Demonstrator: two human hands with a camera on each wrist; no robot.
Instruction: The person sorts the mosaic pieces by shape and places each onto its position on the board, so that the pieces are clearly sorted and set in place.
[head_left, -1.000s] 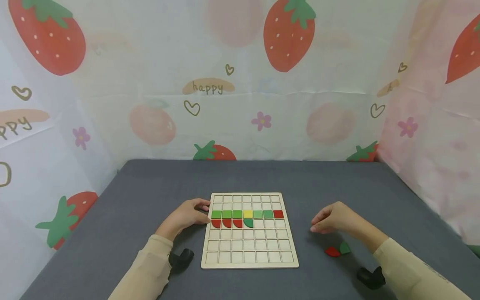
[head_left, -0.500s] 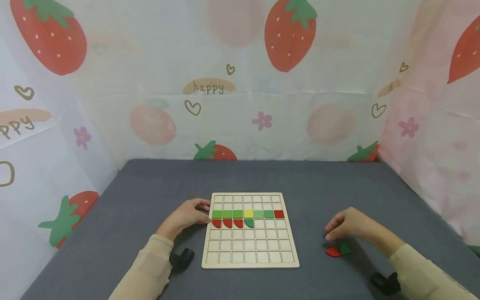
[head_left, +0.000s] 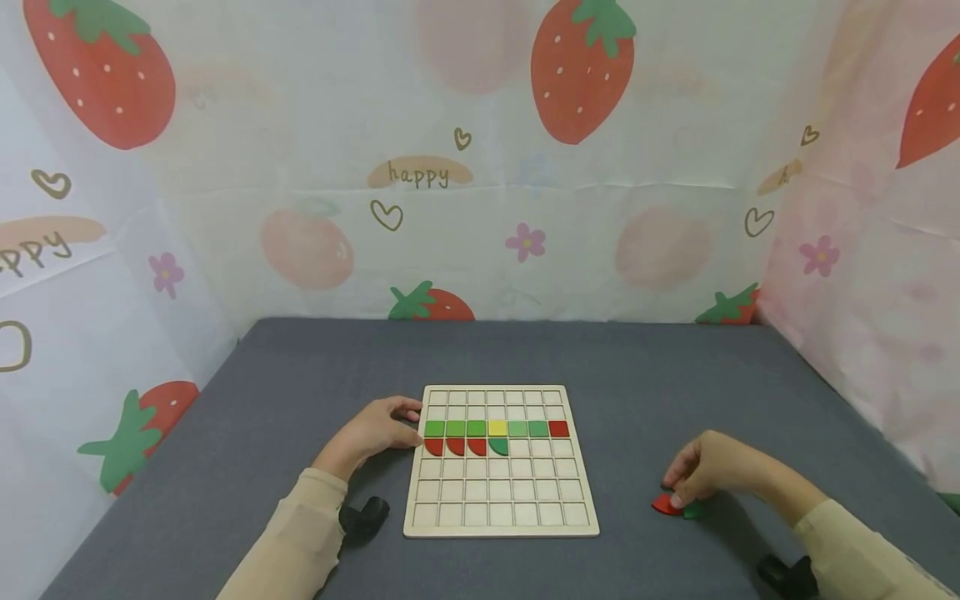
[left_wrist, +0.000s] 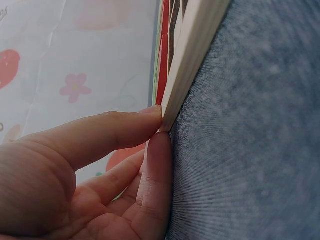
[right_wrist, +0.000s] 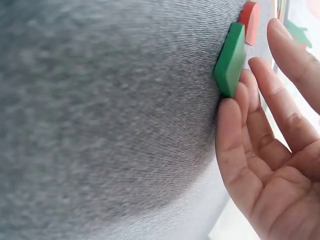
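A wooden grid board [head_left: 501, 532] lies flat on the table. My left hand [head_left: 375, 433] holds its left edge, and the left wrist view shows the thumb and a finger [left_wrist: 157, 170] pinching the board's rim. Red quarter-round tiles [head_left: 455, 447] and a green quarter-round tile [head_left: 498, 446] fill the left of one row. To the right of the board, my right hand [head_left: 716, 467] hovers low over a loose red tile [head_left: 663, 504] and a loose green tile [right_wrist: 231, 60]. One fingertip touches or nearly touches the green tile; the thumb stands apart, so nothing is gripped.
Above the quarter-round row runs a row of square tiles in greens, yellow [head_left: 497, 428] and red [head_left: 558, 428]. Black wrist devices [head_left: 363, 518] show under both sleeves. Strawberry-print cloth [head_left: 465, 233] borders the grey tabletop [head_left: 337, 358] at the back and sides.
My right hand has moved right and toward me, then down onto the two loose tiles. My left hand keeps its place at the board's edge.
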